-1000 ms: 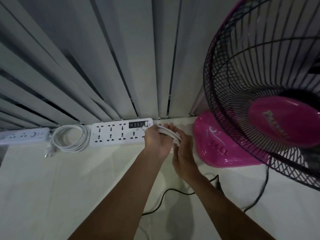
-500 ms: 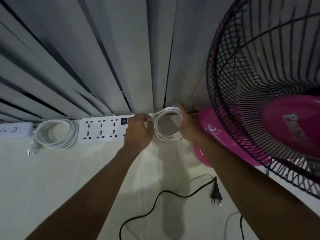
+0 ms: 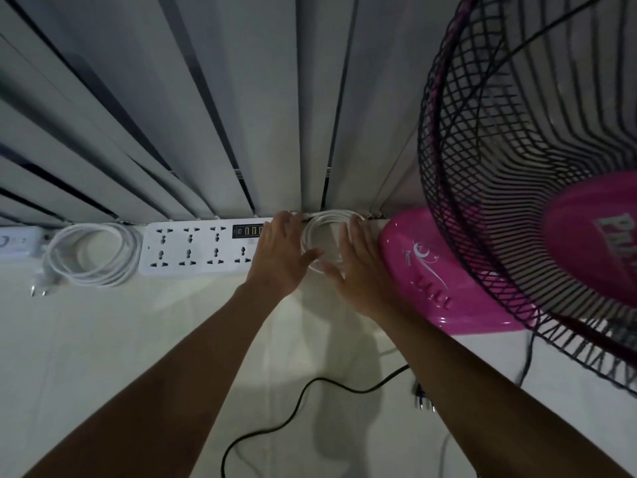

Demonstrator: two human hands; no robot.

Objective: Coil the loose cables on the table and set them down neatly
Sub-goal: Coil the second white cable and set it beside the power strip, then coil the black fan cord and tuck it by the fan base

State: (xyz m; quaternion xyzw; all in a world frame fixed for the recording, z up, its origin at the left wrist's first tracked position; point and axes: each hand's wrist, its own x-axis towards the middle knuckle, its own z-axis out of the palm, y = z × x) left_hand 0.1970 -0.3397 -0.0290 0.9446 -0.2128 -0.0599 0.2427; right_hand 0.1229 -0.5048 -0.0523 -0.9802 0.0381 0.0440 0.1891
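A white cable coil [image 3: 322,225] lies flat on the table at the right end of the white power strip [image 3: 196,249], against the blinds. My left hand [image 3: 281,251] rests palm down on the coil's left side, fingers spread. Over the coil's right side my right hand [image 3: 358,267] is pressed flat, also with fingers apart. Neither hand grips the cable. A second white coil [image 3: 93,253] with its plug [image 3: 41,282] lies left of the strip. A loose black cable [image 3: 310,388] snakes across the near table, and its plug [image 3: 422,400] peeks out beside my right forearm.
A pink fan stands at the right: its base [image 3: 444,270] sits just right of my right hand and its black cage [image 3: 517,167] overhangs the table. Grey vertical blinds [image 3: 206,115] close off the back. Another white power strip [image 3: 17,241] lies far left.
The coil went from bunched in both hands, to held up as a ring, to lying flat on the table. Both hands have opened and now press on it.
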